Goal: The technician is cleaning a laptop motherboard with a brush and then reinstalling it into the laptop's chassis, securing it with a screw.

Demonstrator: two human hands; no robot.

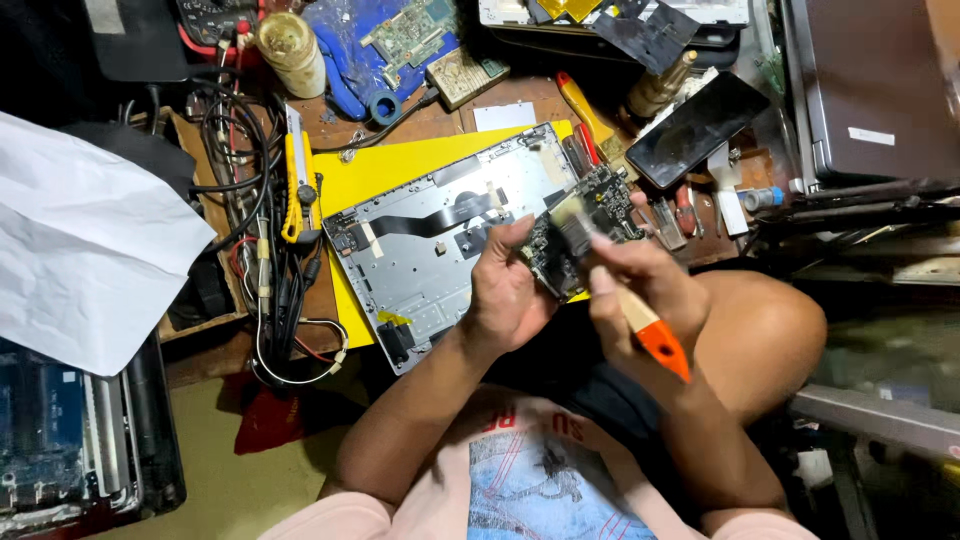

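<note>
Far left: a crumpled white sheet of paper [85, 240] covers the corner, cut off by the frame edge; what lies under it cannot be seen.
Lower left: a dark opened device with blue parts [60, 450] is cut off at the bottom and hard to make out.
Cables: a tangle of black and red wires [255, 200] lies on the wooden counter [400, 125], ends hidden among each other.
Knife: a yellow utility knife [296, 175] rests beside the wires, tip toward the top.
Mat: a yellow flat sheet [390, 170] lies under a silver laptop base panel [430, 250], which hides most of it.
Left hand [505, 290]: forearm rises from the lower frame, wrist bent, fingers curled tight around the near edge of a black circuit board with small chips [585, 225]; the thumb side faces the camera, and the fingertips are hidden behind the board.
Board position: held tilted above the panel's right edge, over the person's lap.
Right hand [640, 275]: closed around a paintbrush with a pale wooden shaft and orange handle end [645, 325]; its bristles touch the board's upper face and look blurred.
Right of the board: a black smartphone with a dark screen [695, 130] lies slanted on the counter.
Far right: a dark grey laptop lid [870, 85] is cut off by the frame edge.
</note>
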